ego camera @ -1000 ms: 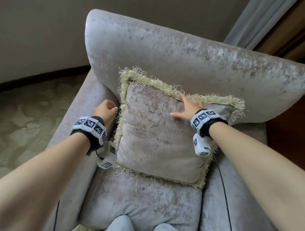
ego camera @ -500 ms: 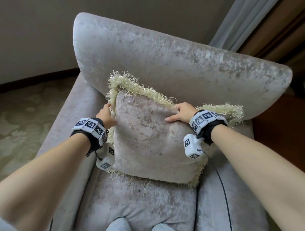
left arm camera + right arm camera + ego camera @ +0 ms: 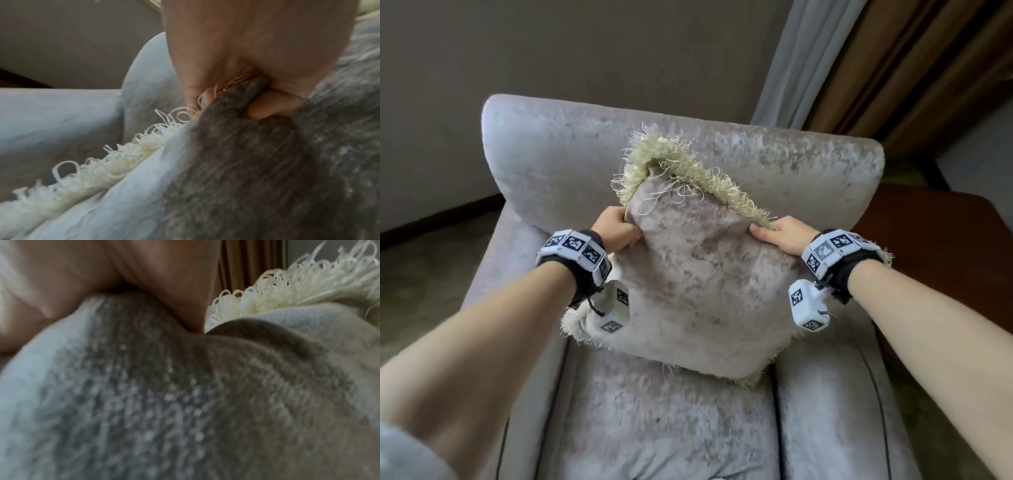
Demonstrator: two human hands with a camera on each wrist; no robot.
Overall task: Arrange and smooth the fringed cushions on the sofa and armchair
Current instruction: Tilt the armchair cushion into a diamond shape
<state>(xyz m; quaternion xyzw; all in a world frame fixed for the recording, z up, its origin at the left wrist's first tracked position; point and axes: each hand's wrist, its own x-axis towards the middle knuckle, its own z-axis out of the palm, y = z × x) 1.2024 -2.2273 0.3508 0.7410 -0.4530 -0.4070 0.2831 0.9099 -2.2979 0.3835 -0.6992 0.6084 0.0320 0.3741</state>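
Note:
A beige velvet cushion [image 3: 698, 287] with a pale yellow fringe [image 3: 688, 168] is held up over the seat of a grey velvet armchair [image 3: 558, 147]. My left hand [image 3: 616, 231] grips its upper left edge, thumb and fingers pinching the fabric [image 3: 252, 94]. My right hand [image 3: 780, 234] grips the upper right edge beside the fringe [image 3: 287, 293]. The top corner stands up between my hands. The lower corner of the cushion still touches the seat.
The armchair's backrest [image 3: 808, 164] rises behind the cushion, with padded arms on both sides. A grey curtain [image 3: 791, 68] and a brown drape [image 3: 911, 68] hang at the back right. A dark wooden surface [image 3: 935, 233] lies right of the chair. Patterned carpet [image 3: 421, 274] lies left.
The right hand went from lying flat on the cushion to gripping its edge. The left hand took hold of the left edge. Both hands have lifted the cushion off the backrest.

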